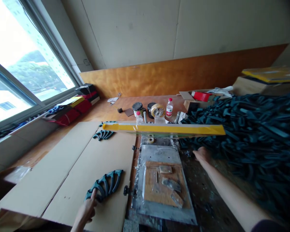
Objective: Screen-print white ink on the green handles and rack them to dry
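On the cardboard, a dark teal piece with several curved ribs (107, 184) lies at the lower left. My left hand (86, 210) is at its near end, its index finger laid over the piece and its other fingers curled; the thumb is hidden. My right hand (202, 155) reaches out to the near left edge of a big heap of dark teal pieces (251, 129). Its fingers are bent and closed beside small dark bits on the bench; what they hold, if anything, cannot be made out. Farther up the cardboard sits another ribbed teal piece (103, 134).
Between my hands stands a metal plate (161, 151) bearing a wooden board (151, 190) with clear blocks. A yellow-taped bar (164, 129) spans above its far end. Behind are a bottle (169, 108), a tape roll (157, 110) and a can (137, 108). Cardboard sheets (72, 164) cover the left.
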`<state>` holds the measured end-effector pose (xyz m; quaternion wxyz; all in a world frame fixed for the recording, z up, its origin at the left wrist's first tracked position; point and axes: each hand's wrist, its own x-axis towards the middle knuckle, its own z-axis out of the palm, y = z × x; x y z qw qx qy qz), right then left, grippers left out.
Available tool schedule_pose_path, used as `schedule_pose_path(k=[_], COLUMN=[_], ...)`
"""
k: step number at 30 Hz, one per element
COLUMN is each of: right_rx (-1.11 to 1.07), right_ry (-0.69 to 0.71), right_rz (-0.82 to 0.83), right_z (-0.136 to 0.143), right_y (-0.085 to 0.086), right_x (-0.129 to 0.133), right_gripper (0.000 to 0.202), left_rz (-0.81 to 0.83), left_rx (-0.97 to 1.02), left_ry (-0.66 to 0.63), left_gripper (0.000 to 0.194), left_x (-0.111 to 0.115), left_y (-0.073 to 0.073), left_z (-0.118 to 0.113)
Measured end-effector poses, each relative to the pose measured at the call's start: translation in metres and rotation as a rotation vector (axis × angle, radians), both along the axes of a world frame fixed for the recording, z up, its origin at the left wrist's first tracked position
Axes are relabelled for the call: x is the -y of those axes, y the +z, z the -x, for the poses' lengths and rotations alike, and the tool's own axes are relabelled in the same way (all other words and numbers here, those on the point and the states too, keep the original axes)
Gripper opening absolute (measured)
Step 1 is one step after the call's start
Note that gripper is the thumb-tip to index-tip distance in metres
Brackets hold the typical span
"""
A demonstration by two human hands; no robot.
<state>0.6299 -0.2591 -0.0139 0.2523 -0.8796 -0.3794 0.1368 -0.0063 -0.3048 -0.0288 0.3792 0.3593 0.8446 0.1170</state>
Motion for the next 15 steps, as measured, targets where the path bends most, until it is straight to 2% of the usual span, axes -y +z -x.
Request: schedule_pose_path(k=[2,4,5,7,9,11,13,15], right_rx=[0.022,0.052,0.076,0.129,0.176,0.229,0.327,0.451], right_ry=[-0.038,-0.015,0.054,0.323,0.680,0.981,1.161,1.201], right_rz=[0.017,-0.012,-0.061,-0.205,-0.324,-0.353,-0.337,-0.307], right_z=[-0.005,-0.001,0.007,0.034,0.072,0.112,0.143,0.162], right_y=[0.006,0.013,0.017,0.025,0.032,0.037,0.040,0.041], right_x=[0.016,0.036,0.046,0.066,0.082,0.092,0.096,0.095], right_gripper=[0.036,0.041,0.042,0.041,0.039,0.041,0.046,0.048], left_rz=[0.042,-0.098,-0.210,-0.447,-0.640,-0.791,-0.869,-0.893], left_rx=[0.053,0.139,0.199,0.340,0.497,0.700,0.867,0.924], left_ry=[-0.002,-0.007,-0.016,-0.046,-0.123,-0.180,-0.225,-0.290], left_gripper=[0.053,0.053,0.055,0.061,0.067,0.068,0.063,0.061], left_x=[-0.002,-0.010,-0.016,-0.033,-0.051,-0.069,-0.083,-0.091], left_y=[0.009,0.031,0.047,0.090,0.139,0.187,0.224,0.246], left_z=[-0.001,-0.017,-0.031,-0.069,-0.113,-0.155,-0.187,-0.207])
